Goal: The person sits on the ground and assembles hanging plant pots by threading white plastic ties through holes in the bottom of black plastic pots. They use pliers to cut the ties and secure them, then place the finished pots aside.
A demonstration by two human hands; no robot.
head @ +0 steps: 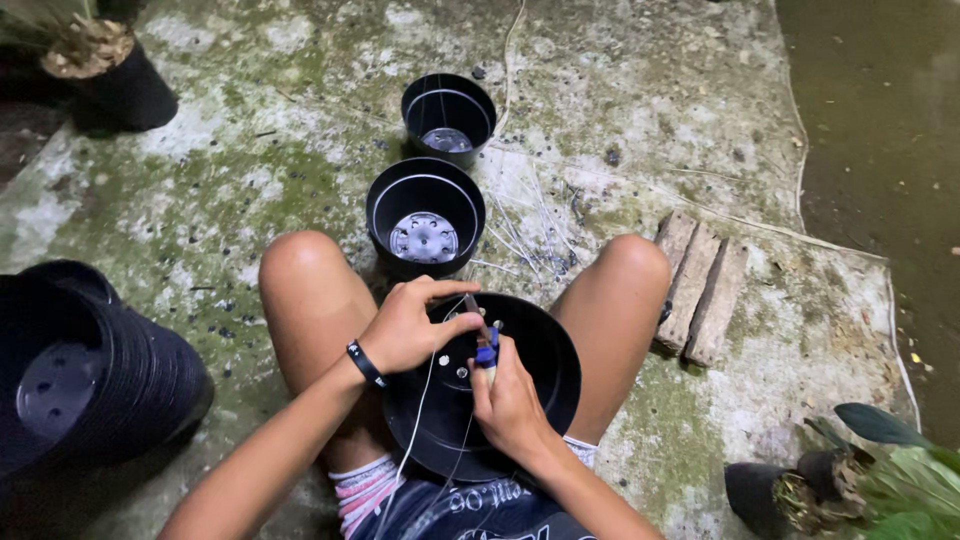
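An upturned black plastic pot (540,385) rests between my knees with its holed bottom facing up. My left hand (410,325) grips the pot's base near the top edge, thumb stretched toward the tool. My right hand (510,405) is closed around a small tool with a blue handle (486,350), whose tip touches the pot's bottom. A thin white wire (415,425) hangs from the pot down toward my lap.
Two empty black pots (425,225) (448,115) stand upright in a row ahead on the mossy concrete. A stack of black pots (90,375) lies at the left. Wooden blocks (700,290) sit by my right knee. Potted plants (830,485) are at the lower right, another pot (110,75) at the top left.
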